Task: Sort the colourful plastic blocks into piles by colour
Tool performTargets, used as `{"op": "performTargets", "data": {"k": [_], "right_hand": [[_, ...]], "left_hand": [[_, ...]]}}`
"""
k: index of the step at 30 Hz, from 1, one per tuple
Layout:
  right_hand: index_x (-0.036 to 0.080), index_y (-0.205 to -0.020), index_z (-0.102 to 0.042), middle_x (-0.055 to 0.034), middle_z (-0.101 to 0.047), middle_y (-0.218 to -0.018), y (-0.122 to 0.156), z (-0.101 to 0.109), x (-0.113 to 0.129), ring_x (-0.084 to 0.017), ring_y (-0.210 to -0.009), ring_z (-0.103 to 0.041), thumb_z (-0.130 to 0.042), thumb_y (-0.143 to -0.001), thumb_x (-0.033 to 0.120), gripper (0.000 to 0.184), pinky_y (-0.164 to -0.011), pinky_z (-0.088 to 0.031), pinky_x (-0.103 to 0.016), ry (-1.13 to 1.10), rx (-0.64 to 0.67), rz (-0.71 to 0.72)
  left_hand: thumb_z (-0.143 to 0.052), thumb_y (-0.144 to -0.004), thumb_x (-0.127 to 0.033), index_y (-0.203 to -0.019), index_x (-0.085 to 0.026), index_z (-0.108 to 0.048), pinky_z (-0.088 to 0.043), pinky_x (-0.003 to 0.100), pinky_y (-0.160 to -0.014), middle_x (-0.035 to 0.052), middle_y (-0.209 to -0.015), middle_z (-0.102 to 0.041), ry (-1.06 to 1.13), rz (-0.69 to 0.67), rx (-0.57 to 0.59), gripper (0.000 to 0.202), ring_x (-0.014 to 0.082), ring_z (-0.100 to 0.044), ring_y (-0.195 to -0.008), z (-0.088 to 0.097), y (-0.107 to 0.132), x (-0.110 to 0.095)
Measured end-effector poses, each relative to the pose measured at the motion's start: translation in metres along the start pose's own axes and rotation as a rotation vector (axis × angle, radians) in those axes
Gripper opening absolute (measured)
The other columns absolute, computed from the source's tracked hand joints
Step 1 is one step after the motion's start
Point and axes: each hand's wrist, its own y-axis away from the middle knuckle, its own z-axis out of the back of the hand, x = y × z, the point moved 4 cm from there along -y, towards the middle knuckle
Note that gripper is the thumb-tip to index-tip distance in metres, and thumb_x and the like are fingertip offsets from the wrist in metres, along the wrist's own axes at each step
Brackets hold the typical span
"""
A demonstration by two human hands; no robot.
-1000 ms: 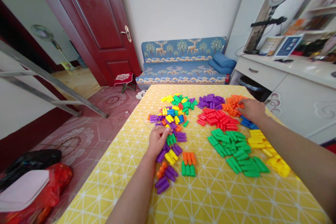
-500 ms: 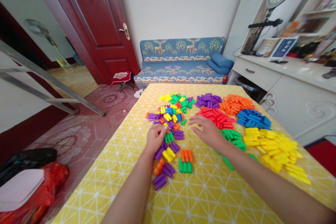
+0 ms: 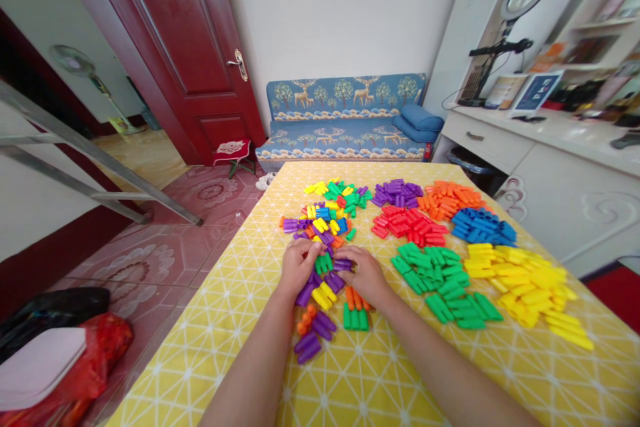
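While purple pieces [image 3: 307,348] lie nearest, a green trio [image 3: 355,318] meets orange pieces [image 3: 351,298] end to end, as if joined. To the right, the yellow pile [image 3: 530,278] and green pile [image 3: 434,267] sit apart, seemingly to keep colours unmixed. Farther on, the right hand [image 3: 369,277] arches over a purple bundle [image 3: 342,265], fingers around it, though whether they pinch it I cannot tell. Beside it the left hand [image 3: 297,268] bunches its fingertips, perhaps to steady the mixed row [image 3: 320,224]; what it holds, if anything, is hidden. Beyond lies the red pile [image 3: 411,225]

Right hand [image 3: 367,275] now at the purple pieces [image 3: 342,265], away from the orange pile [image 3: 450,199].
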Motion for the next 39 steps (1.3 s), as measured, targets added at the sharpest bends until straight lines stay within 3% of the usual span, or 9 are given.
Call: {"op": "performTargets", "data": {"k": [7,10,13,16,22,28,31,34,39], "right_hand": [[0.018,-0.095,-0.069,-0.0056,-0.071,-0.092,0.008,0.010,-0.009,-0.019,-0.084,-0.065,-0.051,-0.086,0.029,0.023,-0.079,-0.050,-0.033,-0.264,-0.134,-0.167],[0.018,-0.089,-0.069,-0.0053,-0.069,-0.087,0.011,0.019,-0.010,-0.018,-0.080,-0.063,-0.052,-0.086,0.030,0.021,-0.075,-0.050,-0.031,-0.087,-0.172,-0.175],[0.018,-0.089,-0.070,-0.0070,-0.065,-0.094,0.011,0.029,-0.001,-0.019,-0.091,-0.060,-0.054,-0.085,0.027,0.018,-0.082,-0.047,-0.031,0.190,-0.186,-0.122],[0.021,-0.097,-0.069,-0.0062,-0.064,-0.099,0.010,0.038,0.010,-0.021,-0.099,-0.058,-0.062,-0.080,0.027,0.019,-0.085,-0.045,-0.031,0.345,-0.119,-0.131],[0.028,-0.103,-0.068,-0.0023,-0.064,-0.098,0.012,0.037,0.010,-0.020,-0.091,-0.061,-0.075,-0.068,0.029,0.036,-0.073,-0.044,-0.028,0.482,0.137,-0.198],[0.024,-0.104,-0.067,-0.0027,-0.066,-0.095,0.006,0.039,0.001,-0.015,-0.074,-0.062,-0.070,-0.068,0.025,0.035,-0.064,-0.045,-0.025,0.309,0.076,-0.220],[0.021,-0.108,-0.064,-0.0035,-0.069,-0.093,-0.013,0.063,-0.007,-0.013,-0.062,-0.060,-0.069,-0.069,0.031,0.041,-0.059,-0.046,-0.025,0.177,-0.054,-0.245],[0.018,-0.109,-0.064,-0.0064,-0.070,-0.096,-0.043,0.103,-0.026,-0.015,-0.065,-0.061,-0.070,-0.068,0.038,0.045,-0.062,-0.049,-0.028,0.144,-0.233,-0.237],[0.012,-0.093,-0.067,-0.0106,-0.070,-0.089,-0.090,0.163,-0.092,-0.022,-0.079,-0.065,-0.073,-0.064,0.036,0.038,-0.073,-0.052,-0.034,0.157,-0.516,-0.338]], "left_hand": [[-0.047,-0.092,-0.039,-0.070,-0.020,-0.071,-0.047,0.031,-0.083,0.0027,-0.081,-0.073,0.003,-0.004,-0.002,0.038,0.0175,-0.065,-0.082,0.001,0.001,-0.001],[-0.047,-0.092,-0.039,-0.071,-0.020,-0.071,-0.047,0.031,-0.083,0.0031,-0.083,-0.074,-0.001,-0.002,0.002,0.037,0.0174,-0.066,-0.082,0.001,0.001,0.000],[-0.047,-0.092,-0.039,-0.071,-0.020,-0.071,-0.048,0.031,-0.083,0.0037,-0.084,-0.074,-0.003,-0.006,0.003,0.037,0.0175,-0.066,-0.082,0.001,0.000,0.000],[-0.048,-0.092,-0.039,-0.069,-0.020,-0.071,-0.048,0.031,-0.083,0.0036,-0.083,-0.074,0.003,-0.009,-0.002,0.037,0.0174,-0.066,-0.081,0.002,0.000,-0.002],[-0.048,-0.092,-0.039,-0.069,-0.020,-0.071,-0.048,0.031,-0.082,0.0036,-0.081,-0.074,-0.001,-0.012,-0.008,0.038,0.0175,-0.066,-0.080,0.002,0.000,-0.005],[-0.048,-0.092,-0.038,-0.069,-0.021,-0.071,-0.047,0.031,-0.082,0.0029,-0.081,-0.074,0.003,-0.014,-0.008,0.037,0.0172,-0.066,-0.080,0.002,0.001,-0.002],[-0.047,-0.093,-0.037,-0.069,-0.021,-0.070,-0.046,0.031,-0.082,0.0024,-0.080,-0.074,0.005,-0.019,0.000,0.037,0.0171,-0.065,-0.080,0.002,0.000,-0.003],[-0.046,-0.093,-0.037,-0.069,-0.021,-0.071,-0.046,0.031,-0.082,0.0026,-0.081,-0.074,0.013,-0.023,0.004,0.038,0.0172,-0.065,-0.081,0.002,0.000,-0.004],[-0.046,-0.093,-0.038,-0.070,-0.021,-0.071,-0.046,0.032,-0.082,0.0028,-0.081,-0.074,-0.001,-0.016,-0.001,0.038,0.0176,-0.066,-0.081,0.001,0.000,-0.001]]}}
